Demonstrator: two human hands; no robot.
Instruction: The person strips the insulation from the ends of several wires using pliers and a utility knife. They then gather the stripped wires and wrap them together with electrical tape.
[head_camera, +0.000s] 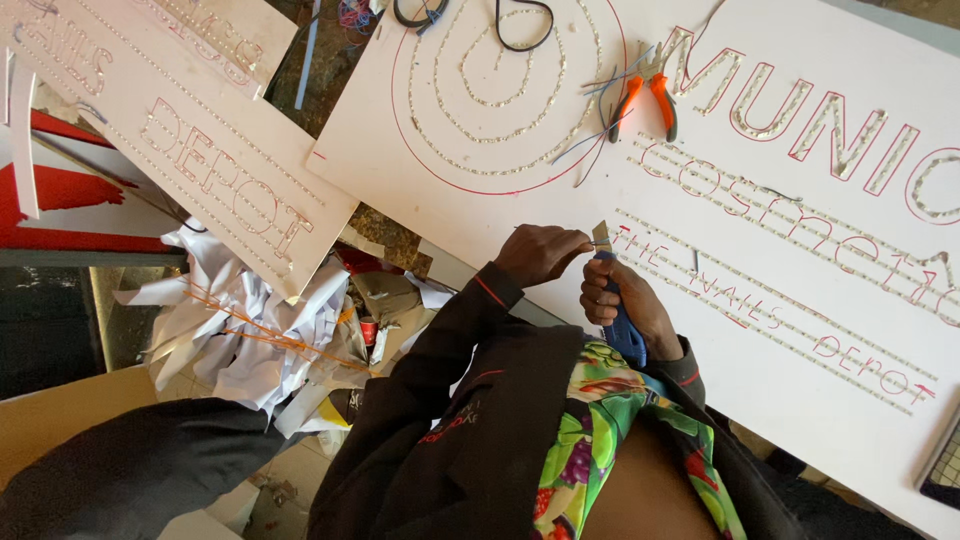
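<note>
1. Utility knife (618, 310), blue-handled, sits upright over the white sign board (800, 300) edge.
2. I see my right hand (620, 300) fisted round its handle.
3. My left hand (540, 252) pinches a thin wire (600, 241) at the blade.

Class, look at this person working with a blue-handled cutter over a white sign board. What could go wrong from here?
1. The cutter blade sits right by the left hand fingertips, so a slip might cut them.
2. The right hand works over the white board; the blade could nick its rows of small lights.
</note>
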